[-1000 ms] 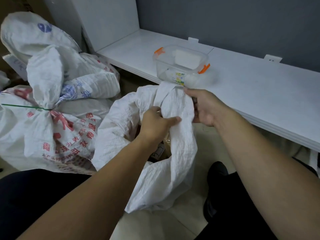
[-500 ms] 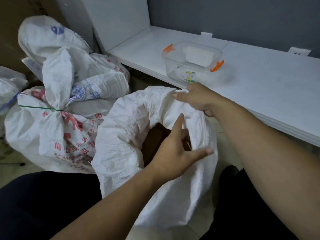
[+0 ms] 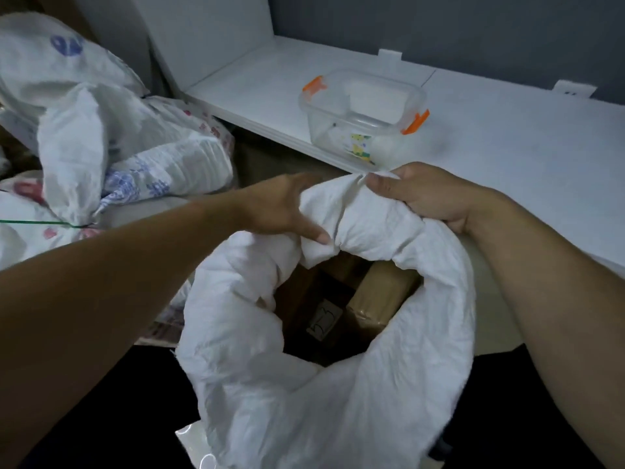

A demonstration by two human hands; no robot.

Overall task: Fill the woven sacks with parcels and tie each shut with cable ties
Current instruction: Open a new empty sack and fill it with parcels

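Observation:
A white woven sack (image 3: 338,394) stands open between my arms, its mouth rolled into a thick rim. Brown cardboard parcels (image 3: 378,299) lie inside, one with a small label. My left hand (image 3: 280,208) grips the far left part of the rim, thumb pressed into the fabric. My right hand (image 3: 422,194) grips the far right part of the rim, bunching the cloth. To the left lies a filled sack (image 3: 71,154) tied shut with a green cable tie (image 3: 37,222).
A white shelf (image 3: 507,157) runs along the grey wall on the right, with a clear plastic box (image 3: 363,113) with orange clips near its front edge. More filled sacks are piled at the left. Dark trouser legs fill the bottom.
My left hand moved from above the sack's opening to the far rim and took hold of it. The view came closer and the parcels inside now show.

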